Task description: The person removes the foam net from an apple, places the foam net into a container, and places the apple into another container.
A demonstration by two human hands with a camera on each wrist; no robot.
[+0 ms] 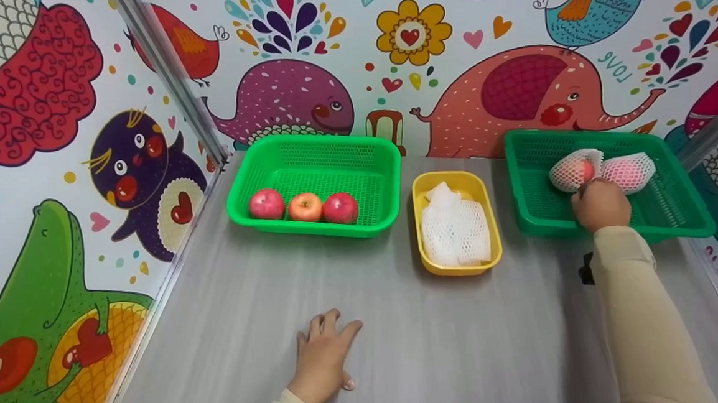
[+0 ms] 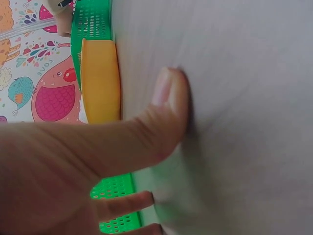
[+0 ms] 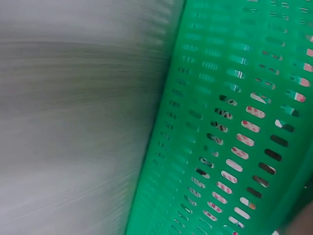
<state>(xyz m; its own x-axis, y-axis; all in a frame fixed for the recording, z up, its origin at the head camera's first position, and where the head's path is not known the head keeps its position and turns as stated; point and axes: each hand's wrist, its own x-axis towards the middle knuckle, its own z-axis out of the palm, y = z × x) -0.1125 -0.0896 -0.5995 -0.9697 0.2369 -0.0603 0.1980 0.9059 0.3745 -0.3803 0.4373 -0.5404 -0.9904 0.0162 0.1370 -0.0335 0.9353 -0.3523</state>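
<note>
My left hand is over the grey table with its fingers loosely spread and nothing in it; its thumb is near the tabletop in the left wrist view. At the right, my right hand reaches over the near rim of a dark green basket. It is at the lower edge of an apple in a white foam net; its fingertips are hidden, so I cannot tell whether it grips the apple. Beside that lies a second netted apple. The right wrist view shows mostly the basket's slotted wall.
A yellow tub holding white foam nets stands between the baskets. In the bright green basket on the left sit a red apple, a paler apple and another red apple. Printed walls border the table.
</note>
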